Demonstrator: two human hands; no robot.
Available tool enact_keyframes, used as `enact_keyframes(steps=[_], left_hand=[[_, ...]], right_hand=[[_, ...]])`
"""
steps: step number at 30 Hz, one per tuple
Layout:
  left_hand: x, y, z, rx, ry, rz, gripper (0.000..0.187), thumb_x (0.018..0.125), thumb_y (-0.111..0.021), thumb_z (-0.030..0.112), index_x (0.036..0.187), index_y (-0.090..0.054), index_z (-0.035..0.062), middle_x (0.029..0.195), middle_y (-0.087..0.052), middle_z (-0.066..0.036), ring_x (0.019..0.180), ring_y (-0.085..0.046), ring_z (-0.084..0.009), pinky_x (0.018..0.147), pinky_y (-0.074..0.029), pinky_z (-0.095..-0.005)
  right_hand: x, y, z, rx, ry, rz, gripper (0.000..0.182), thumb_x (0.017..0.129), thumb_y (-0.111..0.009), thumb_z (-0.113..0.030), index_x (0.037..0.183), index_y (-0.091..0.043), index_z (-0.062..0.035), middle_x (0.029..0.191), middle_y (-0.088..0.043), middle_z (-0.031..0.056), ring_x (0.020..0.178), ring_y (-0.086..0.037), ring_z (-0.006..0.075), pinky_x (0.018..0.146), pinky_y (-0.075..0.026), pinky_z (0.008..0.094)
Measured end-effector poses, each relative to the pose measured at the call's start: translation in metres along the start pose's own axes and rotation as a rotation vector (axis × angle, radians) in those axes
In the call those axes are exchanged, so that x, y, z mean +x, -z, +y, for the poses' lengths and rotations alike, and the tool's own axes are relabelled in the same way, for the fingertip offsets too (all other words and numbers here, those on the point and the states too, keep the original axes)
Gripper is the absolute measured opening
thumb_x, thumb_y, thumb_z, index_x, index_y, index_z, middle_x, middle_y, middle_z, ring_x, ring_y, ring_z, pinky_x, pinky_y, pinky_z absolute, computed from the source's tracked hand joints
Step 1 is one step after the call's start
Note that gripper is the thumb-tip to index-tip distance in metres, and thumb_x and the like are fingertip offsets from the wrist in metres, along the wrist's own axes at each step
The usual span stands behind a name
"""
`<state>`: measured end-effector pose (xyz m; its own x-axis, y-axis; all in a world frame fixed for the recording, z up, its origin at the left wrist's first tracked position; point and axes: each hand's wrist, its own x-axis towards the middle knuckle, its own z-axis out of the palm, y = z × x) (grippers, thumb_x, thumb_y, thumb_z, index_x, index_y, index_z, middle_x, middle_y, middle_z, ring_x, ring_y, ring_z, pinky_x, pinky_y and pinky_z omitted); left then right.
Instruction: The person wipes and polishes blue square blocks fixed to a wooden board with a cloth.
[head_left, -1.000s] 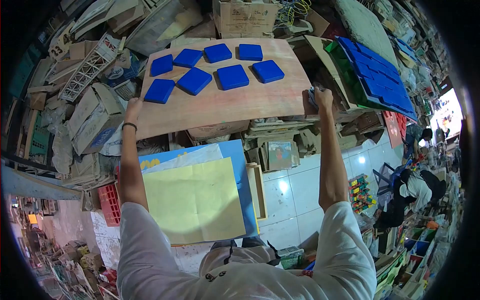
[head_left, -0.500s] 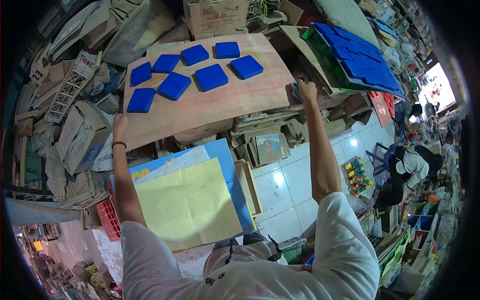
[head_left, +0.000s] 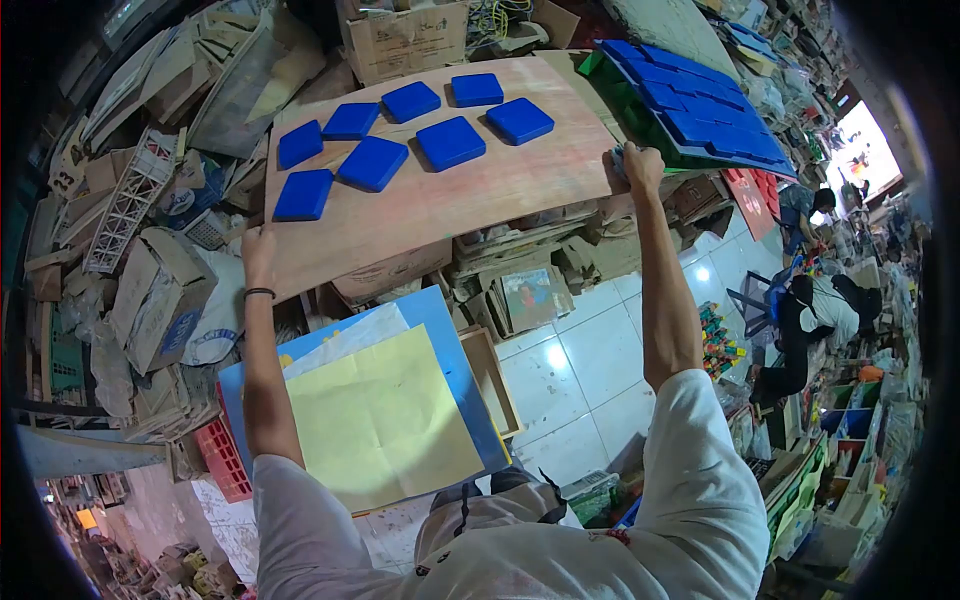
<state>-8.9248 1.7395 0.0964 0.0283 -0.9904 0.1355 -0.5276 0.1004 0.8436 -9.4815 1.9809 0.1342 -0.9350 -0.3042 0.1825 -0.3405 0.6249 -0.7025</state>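
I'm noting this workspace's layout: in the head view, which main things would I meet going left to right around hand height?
White lattice frame → white basket → left hand → wooden board → right hand → red panel.

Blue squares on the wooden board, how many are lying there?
8 blue squares: four across the far row, four across the near row, all lying flat on the wooden board. None appears hidden.

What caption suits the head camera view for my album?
Left hand and right hand at opposite ends of a tan wooden board bearing eight blue rounded-square blocks.
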Motion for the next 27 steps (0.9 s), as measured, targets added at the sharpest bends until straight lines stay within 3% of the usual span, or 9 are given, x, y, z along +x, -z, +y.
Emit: enact_keyframes(steps=[3, 4, 5, 7, 10, 17, 19, 22, 27], left_hand=[[-0.001, -0.028, 0.007, 0.033, -0.046, -0.028, 0.031, 0.081, -0.044, 0.017, 0.072, -0.050, -0.0114, 0.065, -0.053, -0.017, 0.063, -0.049, -0.0234, 0.062, -0.038, -0.0361], [-0.008, -0.033, 0.021, 0.085, -0.066, -0.054, 0.030, 0.082, -0.044, 0.014, 0.076, -0.050, -0.0140, 0.067, -0.053, -0.012, 0.066, -0.048, -0.0164, 0.062, -0.038, -0.0342], [-0.004, -0.040, 0.020, 0.083, -0.071, -0.055, 0.030, 0.082, -0.044, 0.014, 0.076, -0.050, -0.0140, 0.067, -0.053, -0.012, 0.066, -0.048, -0.0164, 0.062, -0.038, -0.0342], [0.001, -0.052, 0.021, 0.220, 0.005, -0.028, 0.033, 0.078, -0.045, 0.019, 0.085, -0.055, -0.0118, 0.087, -0.057, -0.030, 0.089, -0.055, -0.0405, 0.076, -0.041, -0.0412], [0.002, -0.055, 0.028, 0.361, -0.023, -0.059, 0.036, 0.077, -0.046, 0.021, 0.087, -0.057, -0.0116, 0.094, -0.054, -0.033, 0.097, -0.051, -0.0436, 0.082, -0.040, -0.0425], [-0.010, -0.060, 0.049, 0.343, -0.061, -0.047, 0.037, 0.078, -0.046, 0.023, 0.086, -0.057, -0.0121, 0.090, -0.055, -0.033, 0.093, -0.052, -0.0441, 0.080, -0.041, -0.0435], [-0.014, -0.062, 0.057, 0.550, -0.153, -0.066, 0.037, 0.079, -0.044, 0.024, 0.088, -0.057, -0.0099, 0.088, -0.056, -0.032, 0.093, -0.052, -0.0440, 0.080, -0.041, -0.0448], [-0.027, -0.056, 0.070, 0.573, -0.236, -0.142, 0.036, 0.081, -0.043, 0.025, 0.088, -0.057, -0.0072, 0.088, -0.055, -0.032, 0.093, -0.052, -0.0435, 0.079, -0.041, -0.0450], [-0.018, -0.052, 0.037, 0.470, -0.200, -0.142, 0.035, 0.082, -0.043, 0.027, 0.087, -0.054, -0.0055, 0.091, -0.055, -0.030, 0.092, -0.052, -0.0442, 0.077, -0.041, -0.0451]], right_hand=[[0.020, 0.012, 0.017, -0.010, -0.014, 0.012, 0.043, 0.071, -0.055, -0.033, 0.088, -0.062, 0.0067, 0.093, -0.059, 0.0275, 0.090, -0.058, 0.0388, 0.080, -0.044, 0.0417], [0.023, 0.015, 0.020, -0.012, -0.018, 0.004, 0.043, 0.071, -0.055, -0.033, 0.087, -0.062, 0.0063, 0.093, -0.059, 0.0274, 0.091, -0.057, 0.0390, 0.080, -0.044, 0.0415], [0.027, 0.017, 0.023, -0.010, -0.020, 0.009, 0.043, 0.071, -0.055, -0.033, 0.087, -0.062, 0.0063, 0.093, -0.059, 0.0274, 0.091, -0.057, 0.0390, 0.080, -0.044, 0.0415], [0.029, 0.020, 0.031, -0.035, -0.037, -0.006, 0.043, 0.071, -0.054, -0.034, 0.087, -0.063, 0.0055, 0.093, -0.059, 0.0276, 0.091, -0.057, 0.0391, 0.080, -0.044, 0.0416], [0.025, 0.012, 0.040, -0.079, -0.052, 0.046, 0.043, 0.071, -0.054, -0.034, 0.087, -0.063, 0.0044, 0.093, -0.059, 0.0273, 0.091, -0.057, 0.0390, 0.080, -0.044, 0.0423], [0.042, 0.010, 0.045, -0.047, -0.045, 0.047, 0.043, 0.071, -0.054, -0.034, 0.086, -0.063, 0.0055, 0.093, -0.059, 0.0281, 0.091, -0.057, 0.0395, 0.080, -0.044, 0.0426], [0.051, 0.006, 0.052, -0.080, -0.010, 0.027, 0.042, 0.071, -0.054, -0.033, 0.084, -0.063, 0.0058, 0.093, -0.059, 0.0284, 0.090, -0.057, 0.0400, 0.080, -0.044, 0.0434], [0.048, -0.002, 0.061, -0.072, 0.016, 0.070, 0.042, 0.070, -0.054, -0.033, 0.082, -0.063, 0.0067, 0.091, -0.059, 0.0291, 0.090, -0.057, 0.0404, 0.081, -0.044, 0.0443], [0.026, 0.014, 0.046, -0.094, 0.102, 0.032, 0.035, 0.073, -0.053, -0.029, 0.082, -0.064, 0.0032, 0.086, -0.059, 0.0281, 0.087, -0.057, 0.0412, 0.080, -0.045, 0.0437]])
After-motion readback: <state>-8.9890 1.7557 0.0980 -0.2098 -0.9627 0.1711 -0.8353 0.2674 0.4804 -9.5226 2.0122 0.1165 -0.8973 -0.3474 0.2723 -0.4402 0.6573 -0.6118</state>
